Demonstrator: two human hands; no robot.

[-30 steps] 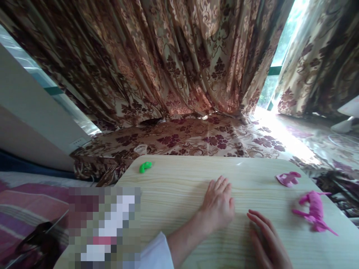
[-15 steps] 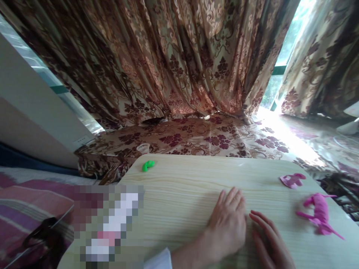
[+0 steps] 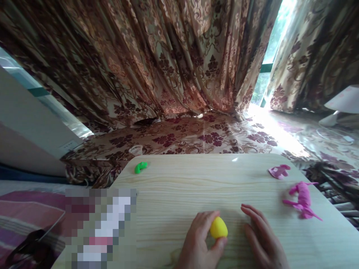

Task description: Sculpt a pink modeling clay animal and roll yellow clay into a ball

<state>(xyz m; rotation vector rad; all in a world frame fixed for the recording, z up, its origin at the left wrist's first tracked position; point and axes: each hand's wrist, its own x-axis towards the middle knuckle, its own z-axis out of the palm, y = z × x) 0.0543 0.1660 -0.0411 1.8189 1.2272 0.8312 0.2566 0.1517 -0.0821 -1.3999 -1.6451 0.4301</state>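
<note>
My left hand (image 3: pixel 198 244) pinches a yellow clay ball (image 3: pixel 218 228) between thumb and fingers, just above the light wooden table (image 3: pixel 174 194). Right beside it my right hand (image 3: pixel 263 239) lies on the tabletop with its fingers stretched out and nothing in it. A green clay piece (image 3: pixel 140 167) sits near the table's far left corner. Two pink clay shapes lie at the right: a small flat one (image 3: pixel 279 171) and a larger animal-like figure (image 3: pixel 302 199).
Patterned brown curtains (image 3: pixel 174 67) hang behind the table and spread over the floor. A bright window gap (image 3: pixel 266 59) shows at the right. A pixelated patch (image 3: pixel 101 228) covers the table's left front. A striped cloth (image 3: pixel 28 213) lies at the left.
My left hand, which lay flat on the table, pulled back toward me and lifted; the yellow clay ball now shows in its fingers. The view shifted slightly.
</note>
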